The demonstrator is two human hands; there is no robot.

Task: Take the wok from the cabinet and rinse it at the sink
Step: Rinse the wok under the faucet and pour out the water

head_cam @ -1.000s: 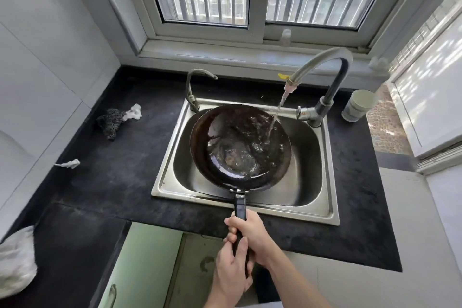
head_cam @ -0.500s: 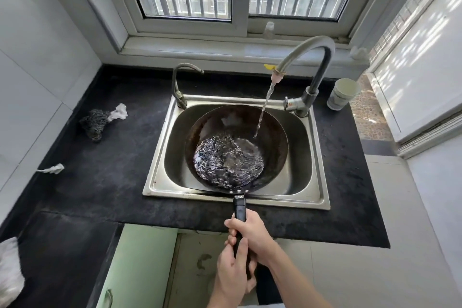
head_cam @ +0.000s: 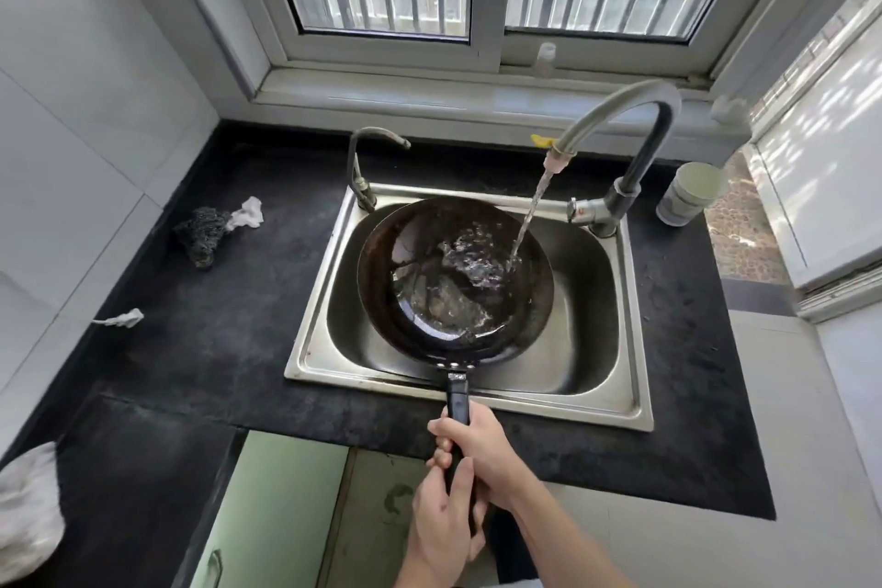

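Gripping the wok (head_cam: 456,275) handle with right hand (head_cam: 477,449) ahead and left hand (head_cam: 446,525) behind, both wrapped tight, holds it over the sink (head_cam: 632,325) so the tap (head_cam: 620,119) stream hits the bowl's right side and water swirls inside.

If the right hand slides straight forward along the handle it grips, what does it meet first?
Probably the riveted joint where the handle meets the wok, just above the sink's near rim; depth is unclear.
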